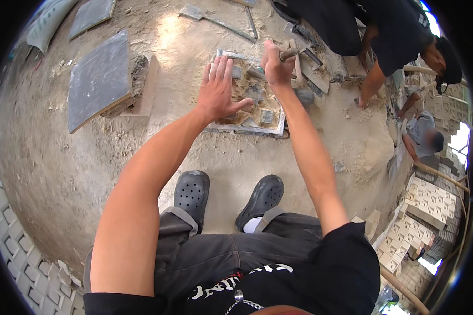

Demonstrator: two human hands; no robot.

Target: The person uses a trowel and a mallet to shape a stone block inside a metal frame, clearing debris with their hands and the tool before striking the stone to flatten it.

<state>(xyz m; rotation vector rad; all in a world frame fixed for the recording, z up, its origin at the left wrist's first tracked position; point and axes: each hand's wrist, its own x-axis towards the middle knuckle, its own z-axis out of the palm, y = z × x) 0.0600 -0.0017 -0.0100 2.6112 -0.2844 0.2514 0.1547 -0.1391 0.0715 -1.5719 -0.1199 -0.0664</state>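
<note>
Your hands are apart: the left hand (217,89) spreads flat-fingered over one rectangular, sand-crusted frame (281,123) at your twelve o'clock; the right hand (278,65) is clenched round one rounded handle (288,54). Two grey-faced slabs (101,79) sit toward ten, two perforated clogs (192,194) toward six, two co-workers (402,44) around two.

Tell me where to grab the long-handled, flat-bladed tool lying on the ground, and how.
Take the slim handle near its middle, probably best from the near side, palm down: it lies flat, slanting back rightward, with the wide blade at its far left end.
</note>
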